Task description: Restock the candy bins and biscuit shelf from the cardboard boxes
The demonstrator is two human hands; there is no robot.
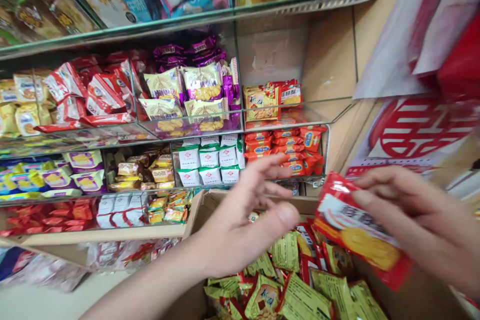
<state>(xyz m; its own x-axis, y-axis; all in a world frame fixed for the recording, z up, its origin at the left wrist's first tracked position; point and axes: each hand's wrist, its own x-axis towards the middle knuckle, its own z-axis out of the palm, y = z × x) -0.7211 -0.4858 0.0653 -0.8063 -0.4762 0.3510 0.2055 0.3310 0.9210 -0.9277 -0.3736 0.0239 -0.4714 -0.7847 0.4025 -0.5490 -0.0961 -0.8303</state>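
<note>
Just over a cardboard box of wrapped snacks, my left hand is held with its fingers apart and nothing in it. My right hand grips a red snack packet between thumb and fingers, above the box's right side. The packet is tilted, with yellow biscuits printed on its lower part. Inside the box lie yellow-green and red packets in a loose pile. Beyond the box, two stacked red and yellow packets sit at the right end of a glass shelf compartment.
Glass-fronted shelves hold purple and cream packets, red packets, white and green packets and orange packets. A red and white printed bag hangs at the right. Plastic-wrapped goods lie at the lower left.
</note>
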